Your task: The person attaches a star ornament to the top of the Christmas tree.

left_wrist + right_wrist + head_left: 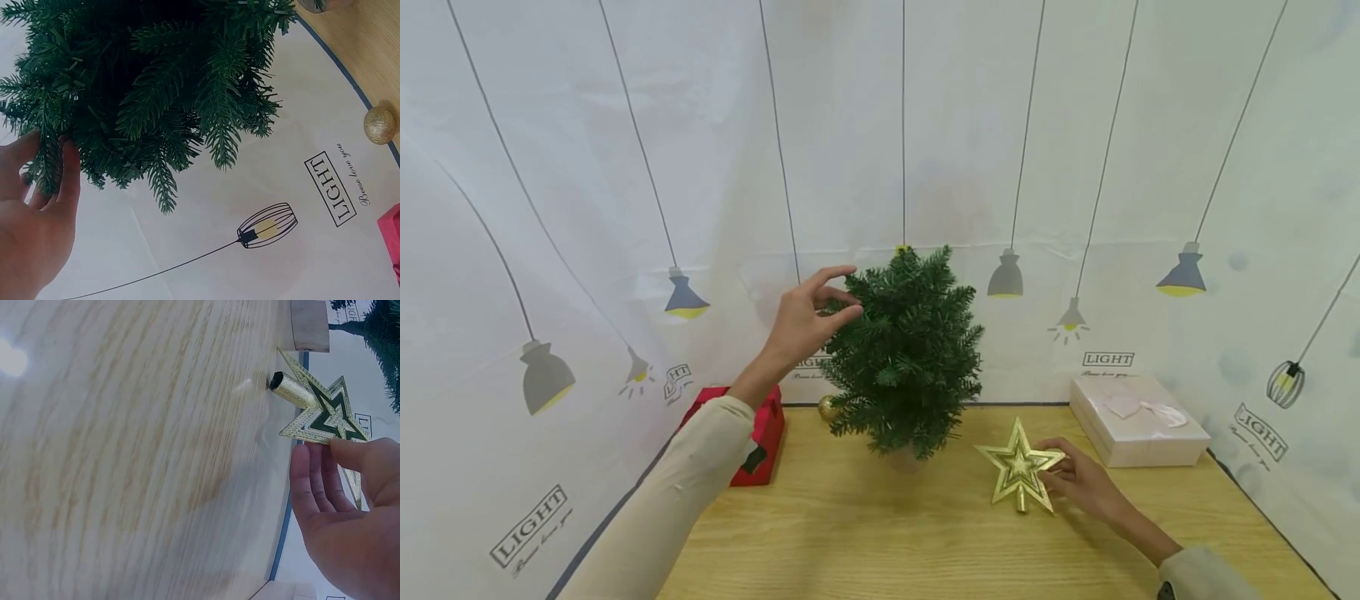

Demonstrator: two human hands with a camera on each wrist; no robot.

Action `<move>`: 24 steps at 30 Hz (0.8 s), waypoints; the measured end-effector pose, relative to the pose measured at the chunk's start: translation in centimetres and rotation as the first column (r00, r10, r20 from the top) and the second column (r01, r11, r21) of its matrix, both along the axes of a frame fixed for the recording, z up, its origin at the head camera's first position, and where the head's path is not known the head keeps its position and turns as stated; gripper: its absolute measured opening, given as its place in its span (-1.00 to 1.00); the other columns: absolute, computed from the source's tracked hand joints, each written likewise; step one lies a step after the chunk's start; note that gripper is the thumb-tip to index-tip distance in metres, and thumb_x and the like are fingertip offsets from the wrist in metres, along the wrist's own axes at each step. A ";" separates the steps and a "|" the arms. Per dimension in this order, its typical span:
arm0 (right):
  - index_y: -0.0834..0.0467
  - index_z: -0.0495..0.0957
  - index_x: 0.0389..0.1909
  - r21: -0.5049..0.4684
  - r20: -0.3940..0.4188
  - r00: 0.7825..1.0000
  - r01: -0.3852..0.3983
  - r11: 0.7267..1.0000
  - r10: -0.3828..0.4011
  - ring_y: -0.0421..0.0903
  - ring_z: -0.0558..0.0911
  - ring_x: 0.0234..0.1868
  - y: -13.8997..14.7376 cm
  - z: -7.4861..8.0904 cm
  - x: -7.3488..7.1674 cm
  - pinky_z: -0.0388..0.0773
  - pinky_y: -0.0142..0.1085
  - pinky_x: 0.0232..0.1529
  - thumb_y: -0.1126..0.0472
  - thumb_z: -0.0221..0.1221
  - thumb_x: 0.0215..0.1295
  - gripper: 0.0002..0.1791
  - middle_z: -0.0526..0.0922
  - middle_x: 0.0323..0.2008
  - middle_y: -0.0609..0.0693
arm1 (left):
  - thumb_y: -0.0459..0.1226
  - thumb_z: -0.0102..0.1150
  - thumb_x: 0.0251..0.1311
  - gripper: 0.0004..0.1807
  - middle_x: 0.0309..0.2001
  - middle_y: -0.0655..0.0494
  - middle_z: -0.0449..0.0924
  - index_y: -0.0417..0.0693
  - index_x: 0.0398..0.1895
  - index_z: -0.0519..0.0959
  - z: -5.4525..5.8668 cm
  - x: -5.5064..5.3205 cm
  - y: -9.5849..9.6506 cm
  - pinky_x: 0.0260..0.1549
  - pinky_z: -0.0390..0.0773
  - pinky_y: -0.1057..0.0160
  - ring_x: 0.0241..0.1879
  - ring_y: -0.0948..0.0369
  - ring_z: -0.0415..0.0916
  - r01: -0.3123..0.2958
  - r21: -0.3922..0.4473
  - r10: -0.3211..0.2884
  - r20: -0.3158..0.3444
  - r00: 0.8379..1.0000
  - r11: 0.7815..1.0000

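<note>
A small green artificial Christmas tree [917, 358] stands upright on the wooden table. My left hand [808, 321] is at its upper left side. Thumb and fingers of this hand curve around one sprig [50, 159], which lies between the fingertips in the left wrist view. A glittery gold star tree topper [1019, 468] is held by my right hand [1078, 483], pinched at its right-hand point between thumb and fingers. The topper's hollow tube [294, 390] points downward, just over the table. Foliage hides some of my left fingertips in the head view.
On the left is a red gift box [767, 437], partly behind my left sleeve. A gold ball ornament [827, 407] lies near the tree's base [906, 460]. At the back right sits a pale pink box [1142, 421] with a bow. Printed backdrop walls enclose the table [865, 542].
</note>
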State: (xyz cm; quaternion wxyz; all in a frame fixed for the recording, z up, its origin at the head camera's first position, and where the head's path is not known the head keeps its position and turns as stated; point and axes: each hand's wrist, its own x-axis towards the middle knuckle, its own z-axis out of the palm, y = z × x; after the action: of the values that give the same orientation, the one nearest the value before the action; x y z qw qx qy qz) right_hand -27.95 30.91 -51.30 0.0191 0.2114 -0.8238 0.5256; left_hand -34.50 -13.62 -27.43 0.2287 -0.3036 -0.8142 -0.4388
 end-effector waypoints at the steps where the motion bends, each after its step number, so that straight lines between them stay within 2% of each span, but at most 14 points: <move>1: 0.45 0.30 0.30 -0.003 0.001 1.000 0.001 1.000 -0.001 0.13 0.76 -0.18 0.0 -0.1 0.0 0.76 -0.10 -0.23 0.43 0.20 0.47 -0.52 0.67 -0.14 0.45 | -0.28 0.43 0.31 -0.38 -0.15 0.05 0.80 0.12 0.43 0.50 0.0 0.0 0.0 -0.32 0.58 0.23 -0.36 0.10 0.71 -0.001 0.000 0.001 -0.002 1.000 1.000; 2: 0.45 0.30 0.30 -0.007 0.005 1.000 0.001 1.000 -0.001 0.13 0.76 -0.18 0.0 -0.2 -0.1 0.76 -0.10 -0.23 0.43 0.20 0.47 -0.52 0.67 -0.14 0.44 | -0.28 0.43 0.31 -0.38 -0.14 0.05 0.80 0.12 0.43 0.50 -0.1 0.0 0.0 -0.32 0.59 0.23 -0.37 0.12 0.71 -0.001 0.000 0.001 -0.003 1.000 1.000; 4: 0.45 0.31 0.30 -0.013 0.011 1.000 0.005 1.000 -0.005 0.13 0.76 -0.19 0.0 -0.3 -0.1 0.76 -0.10 -0.23 0.43 0.20 0.48 -0.53 0.68 -0.16 0.42 | -0.28 0.43 0.31 -0.38 -0.14 0.06 0.80 0.13 0.42 0.50 -0.1 0.0 0.0 -0.44 0.49 0.25 -0.52 0.11 0.60 -0.005 -0.005 0.005 -0.007 1.000 1.000; 7: 0.45 0.31 0.31 -0.011 0.017 1.000 0.015 1.000 -0.015 0.12 0.76 -0.20 0.0 -0.2 -0.1 0.76 -0.11 -0.21 0.43 0.20 0.47 -0.53 0.69 -0.19 0.40 | -0.27 0.43 0.31 -0.38 -0.14 0.07 0.80 0.13 0.42 0.50 -0.1 0.0 0.0 -0.51 0.34 0.25 -0.64 0.11 0.43 -0.009 -0.010 0.009 -0.013 1.000 1.000; 12: 0.44 0.31 0.33 -0.016 -0.003 0.999 0.037 0.999 -0.037 0.08 0.76 -0.23 -0.2 0.4 0.0 0.75 -0.11 -0.20 0.44 0.18 0.48 -0.53 0.68 -0.19 0.38 | -0.26 0.44 0.30 -0.38 -0.14 0.07 0.80 0.13 0.42 0.50 0.0 0.1 0.1 -0.47 0.34 0.25 -0.63 0.23 0.41 -0.009 -0.010 0.009 -0.020 1.000 1.000; 17: 0.48 0.30 0.31 -0.059 -0.055 0.998 0.023 0.998 -0.026 0.04 0.77 -0.25 -0.4 1.2 0.0 0.75 -0.10 -0.21 0.47 0.16 0.48 -0.54 0.64 -0.16 0.44 | -0.25 0.44 0.30 -0.38 -0.14 0.08 0.80 0.13 0.42 0.50 0.1 0.2 0.1 -0.51 0.29 0.25 -0.67 0.19 0.27 -0.009 -0.012 0.009 -0.019 1.000 1.000; 20: 0.51 0.29 0.30 -0.076 -0.072 0.997 0.011 0.997 -0.017 0.03 0.78 -0.24 -0.5 1.8 -0.1 0.75 -0.09 -0.21 0.49 0.15 0.48 -0.55 0.63 -0.13 0.49 | -0.26 0.44 0.30 -0.38 -0.14 0.07 0.80 0.11 0.42 0.50 0.0 0.2 0.1 -0.50 0.34 0.27 -0.63 0.18 0.40 -0.005 -0.008 0.005 -0.014 1.000 1.000; 24: 0.50 0.30 0.29 -0.057 -0.095 0.995 0.022 0.998 -0.028 0.00 0.78 -0.27 -0.8 3.0 -0.5 0.76 -0.11 -0.22 0.48 0.15 0.48 -0.56 0.67 -0.16 0.46 | -0.27 0.44 0.30 -0.37 -0.13 0.05 0.80 0.11 0.43 0.50 0.0 0.2 0.0 -0.42 0.46 0.27 -0.42 0.14 0.66 -0.004 -0.001 0.004 -0.008 1.000 1.000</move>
State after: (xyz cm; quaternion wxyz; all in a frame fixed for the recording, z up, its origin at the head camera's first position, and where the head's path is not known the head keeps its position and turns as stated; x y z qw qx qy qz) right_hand -28.44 30.14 -48.34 0.0713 0.2256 -0.8094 0.5376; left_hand -34.33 -13.63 -27.44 0.2327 -0.3040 -0.8140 -0.4368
